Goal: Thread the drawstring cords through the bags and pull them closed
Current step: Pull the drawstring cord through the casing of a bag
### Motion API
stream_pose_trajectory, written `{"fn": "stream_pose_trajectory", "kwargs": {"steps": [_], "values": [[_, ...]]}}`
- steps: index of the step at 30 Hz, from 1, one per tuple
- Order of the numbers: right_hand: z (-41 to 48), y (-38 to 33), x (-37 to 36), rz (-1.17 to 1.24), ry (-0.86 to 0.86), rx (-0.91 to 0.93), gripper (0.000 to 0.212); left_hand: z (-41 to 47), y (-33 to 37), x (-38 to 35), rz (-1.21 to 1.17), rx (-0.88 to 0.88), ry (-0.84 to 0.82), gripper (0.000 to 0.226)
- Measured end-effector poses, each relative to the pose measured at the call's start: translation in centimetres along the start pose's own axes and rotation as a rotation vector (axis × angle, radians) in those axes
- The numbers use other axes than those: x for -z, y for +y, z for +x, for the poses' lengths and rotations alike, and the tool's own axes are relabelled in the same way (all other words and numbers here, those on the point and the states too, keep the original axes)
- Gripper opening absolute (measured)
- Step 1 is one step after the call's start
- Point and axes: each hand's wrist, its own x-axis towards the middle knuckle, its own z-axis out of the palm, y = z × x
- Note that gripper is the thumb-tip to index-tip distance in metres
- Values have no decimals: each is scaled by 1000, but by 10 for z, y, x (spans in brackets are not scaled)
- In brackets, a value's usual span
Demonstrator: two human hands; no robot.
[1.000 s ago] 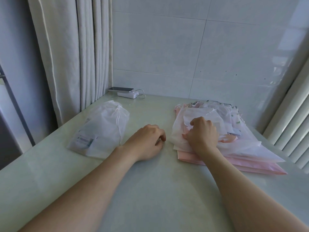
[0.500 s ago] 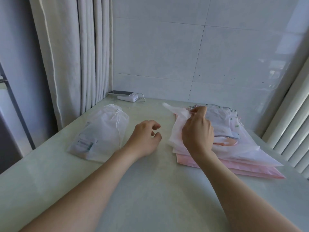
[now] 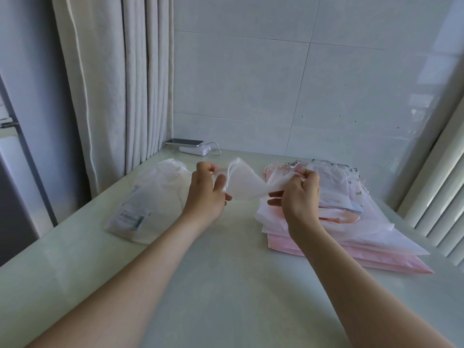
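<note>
Pale-green table (image 3: pixel 226 285), stacked bags (image 3: pixel 364 237), tiled wall (image 3: pixel 251 84)

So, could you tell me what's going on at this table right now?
A person holds a thin white bag up over the table, the left hand pinching one end and the right hand gripping the other. A stack of pink and white bags lies at the right, and a filled white pouch at the left. I can't see a cord being threaded yet.

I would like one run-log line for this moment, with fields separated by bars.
left hand: pinches white bag | right hand: pinches white bag | white bag: held above table | cord: cannot tell
</note>
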Motion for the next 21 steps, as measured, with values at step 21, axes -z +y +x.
{"fn": "stream_pose_trajectory", "kwargs": {"steps": [21], "values": [[-16,-10,-5,-217,-205,364,22,-2,5,14,377,-320,360,10]]}}
